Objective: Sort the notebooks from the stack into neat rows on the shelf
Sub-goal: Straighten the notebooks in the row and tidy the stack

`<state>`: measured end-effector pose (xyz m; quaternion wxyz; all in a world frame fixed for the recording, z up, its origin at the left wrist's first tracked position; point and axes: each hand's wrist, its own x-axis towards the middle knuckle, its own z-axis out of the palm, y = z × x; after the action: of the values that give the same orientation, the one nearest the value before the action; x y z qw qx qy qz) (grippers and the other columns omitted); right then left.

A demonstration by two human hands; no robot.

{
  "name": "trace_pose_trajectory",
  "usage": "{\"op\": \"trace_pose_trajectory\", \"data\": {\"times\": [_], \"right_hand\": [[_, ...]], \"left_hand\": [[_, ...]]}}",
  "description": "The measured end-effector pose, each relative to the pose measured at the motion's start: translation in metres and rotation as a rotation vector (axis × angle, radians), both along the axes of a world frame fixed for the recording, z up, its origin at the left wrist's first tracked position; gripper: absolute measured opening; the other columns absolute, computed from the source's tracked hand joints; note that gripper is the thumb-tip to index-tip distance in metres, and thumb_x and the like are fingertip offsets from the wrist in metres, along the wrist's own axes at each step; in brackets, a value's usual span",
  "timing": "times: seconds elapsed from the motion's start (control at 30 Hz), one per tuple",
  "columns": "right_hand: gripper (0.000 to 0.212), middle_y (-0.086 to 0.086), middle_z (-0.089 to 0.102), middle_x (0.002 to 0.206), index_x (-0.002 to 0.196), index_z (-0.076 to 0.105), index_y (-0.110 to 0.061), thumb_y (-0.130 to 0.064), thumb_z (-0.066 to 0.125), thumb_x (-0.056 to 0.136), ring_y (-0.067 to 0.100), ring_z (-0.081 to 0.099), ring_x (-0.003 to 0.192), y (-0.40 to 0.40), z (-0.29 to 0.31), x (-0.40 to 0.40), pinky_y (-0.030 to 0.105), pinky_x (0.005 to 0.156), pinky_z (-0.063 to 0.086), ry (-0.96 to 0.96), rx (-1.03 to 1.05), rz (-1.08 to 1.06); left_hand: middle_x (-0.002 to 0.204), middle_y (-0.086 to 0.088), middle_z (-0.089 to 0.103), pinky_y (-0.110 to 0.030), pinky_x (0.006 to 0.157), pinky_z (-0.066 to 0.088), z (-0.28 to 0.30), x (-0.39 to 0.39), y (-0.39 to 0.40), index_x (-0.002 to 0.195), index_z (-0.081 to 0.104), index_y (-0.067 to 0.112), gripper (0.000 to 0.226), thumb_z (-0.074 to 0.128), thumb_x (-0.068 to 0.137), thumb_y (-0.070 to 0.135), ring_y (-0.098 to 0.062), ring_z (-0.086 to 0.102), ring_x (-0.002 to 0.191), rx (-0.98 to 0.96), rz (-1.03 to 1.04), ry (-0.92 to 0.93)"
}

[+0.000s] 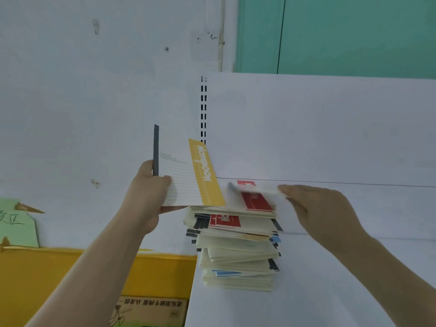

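Listing by size, largest first:
Shelf [330, 267]: white flat board with a white back panel; it carries the stack near its left edge.
Slotted upright [203, 109]: white post with two columns of dark slots, standing behind the stack at the left end of the back panel.
Yellow ledge [47, 267]: yellow surface lower left, below the left forearm.
Stack of notebooks [238, 251]: tall, untidy pile of cream-covered books, edges fanned at different angles; red, blue and dark spine bands show along the sides. It stands on the shelf between the two hands.
Cardboard box [151, 310]: printed box at the bottom edge, under the yellow ledge.
Green sign [16, 223]: pale green card with handwriting, at the far left.
Yellow-banded notebook [186, 178]: cream cover with ruled lines and a yellow band with white lettering; held tilted upright above the top left of the stack, its lower edge just over the pile.
Left hand [147, 192]: fingers curled round the yellow-banded notebook's left edge, thumb on the front cover.
Right hand [316, 208]: blurred; fingers reach to the right edge of the topmost red-banded notebook, whether they pinch it I cannot tell.
Red-banded notebook [256, 200]: lies on top of the stack, slightly askew.
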<state>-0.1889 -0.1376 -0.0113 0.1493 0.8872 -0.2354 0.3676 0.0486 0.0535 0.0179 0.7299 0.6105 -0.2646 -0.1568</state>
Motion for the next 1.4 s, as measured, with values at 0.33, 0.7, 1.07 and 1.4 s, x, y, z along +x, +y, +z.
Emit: {"op": "trace_pose_trajectory", "data": {"times": [0.33,0.7,1.07,1.4], "right_hand": [[0.061,0.009,0.070,0.118,0.122,0.069,-0.014,0.005,0.078,0.064,0.030,0.070,0.099,0.035,-0.002,0.018,0.039,0.053,0.059,-0.203,-0.220,0.045],[0.050,0.000,0.044,0.150,0.139,0.054,-0.021,-0.044,0.038,0.098,0.019,0.036,0.140,0.043,-0.035,-0.001,0.032,0.112,0.035,-0.019,0.030,0.260],[0.067,-0.016,0.047,0.134,0.154,0.020,-0.027,-0.039,0.052,0.097,0.006,0.049,0.118,0.043,-0.024,-0.040,0.025,0.095,0.039,-0.418,0.678,0.029],[0.065,-0.015,0.042,0.124,0.149,0.028,-0.036,-0.058,0.048,0.091,0.000,0.044,0.098,0.030,-0.041,-0.133,0.009,0.074,0.036,-0.285,0.608,-0.239]], "left_hand": [[0.112,-0.003,0.068,-0.039,0.066,0.063,-0.002,-0.046,-0.017,0.125,0.055,0.022,0.022,0.043,0.107,0.017,-0.025,0.068,0.097,-0.022,-0.126,-0.006],[0.105,0.008,0.075,-0.047,0.090,0.058,-0.024,-0.068,-0.031,0.125,0.056,0.032,0.032,0.061,0.099,0.014,-0.017,0.072,0.099,-0.065,-0.147,-0.121],[0.101,0.007,0.071,-0.040,0.088,0.056,-0.041,-0.120,-0.067,0.104,0.060,0.029,0.009,0.051,0.104,0.029,-0.015,0.067,0.098,0.004,-0.283,-0.214],[0.098,-0.006,0.064,-0.037,0.045,0.058,-0.051,-0.207,-0.113,0.103,0.054,0.014,0.019,0.044,0.106,0.029,-0.027,0.070,0.072,0.095,-0.432,-0.205]]}}
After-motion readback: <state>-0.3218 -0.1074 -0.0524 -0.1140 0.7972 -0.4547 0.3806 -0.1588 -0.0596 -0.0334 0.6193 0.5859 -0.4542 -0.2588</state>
